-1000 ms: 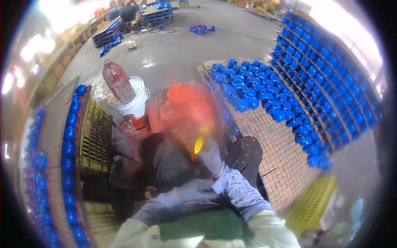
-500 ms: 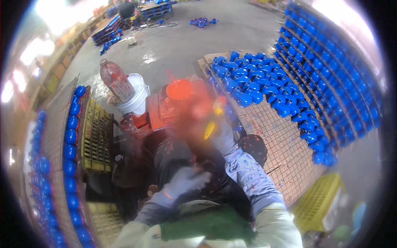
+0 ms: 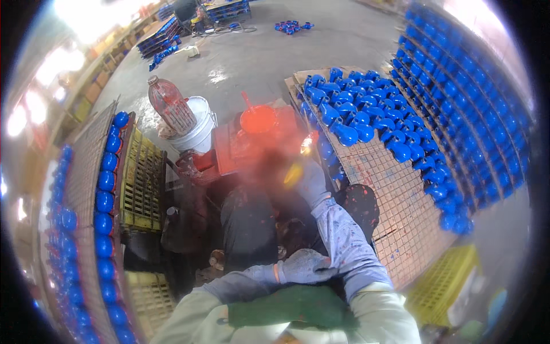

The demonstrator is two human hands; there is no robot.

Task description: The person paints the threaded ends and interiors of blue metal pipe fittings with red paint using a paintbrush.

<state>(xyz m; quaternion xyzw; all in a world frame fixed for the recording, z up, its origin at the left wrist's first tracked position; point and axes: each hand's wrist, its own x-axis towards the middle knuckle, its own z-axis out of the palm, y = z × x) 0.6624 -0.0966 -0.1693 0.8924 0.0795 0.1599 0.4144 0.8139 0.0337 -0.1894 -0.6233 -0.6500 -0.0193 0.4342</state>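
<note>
My right hand (image 3: pixel 312 182), in a grey glove, reaches forward over the near right corner of a red-coated stand. Its fingers are closed round a yellow-and-orange tool (image 3: pixel 293 175), whose kind is lost in the blur. My left hand (image 3: pixel 305 267), gloved too, lies across my lap against my right forearm sleeve (image 3: pixel 354 246); its fingertips are hard to make out there. On the red-coated stand (image 3: pixel 226 150) sits a round tub of red paint (image 3: pixel 259 119) with a stick rising from it. A reddish smear blurs the area before my right hand.
Blue rounded castings (image 3: pixel 346 135) cover part of a gridded board (image 3: pixel 395 200) at right, beside tall racks (image 3: pixel 464 109) of them. A paint-stained bottle (image 3: pixel 171 103) leans on a white bucket (image 3: pixel 197 129). Yellow crates (image 3: pixel 141 178) and a row of blue castings (image 3: pixel 105 202) stand left.
My left hand has moved right and nearer to me, from over my lap to my right forearm. My right hand still holds the yellow tool. The view has shifted slightly.
</note>
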